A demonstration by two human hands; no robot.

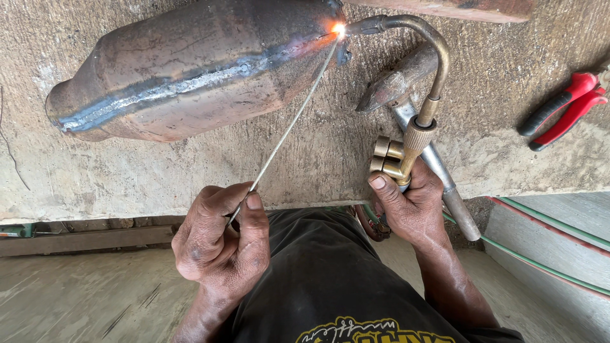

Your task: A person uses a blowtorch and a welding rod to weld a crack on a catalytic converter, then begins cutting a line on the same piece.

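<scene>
Flame is touching the seam; I'm squeezing the rod in my left hand, right hand gripping the torch, keeping both steady.

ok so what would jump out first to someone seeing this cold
The bright flame at top centre, where the brass torch in the right hand meets the filler rod held by the left hand. Next, the rusty metal canister with its welded seam, lying on the concrete bench.
</scene>
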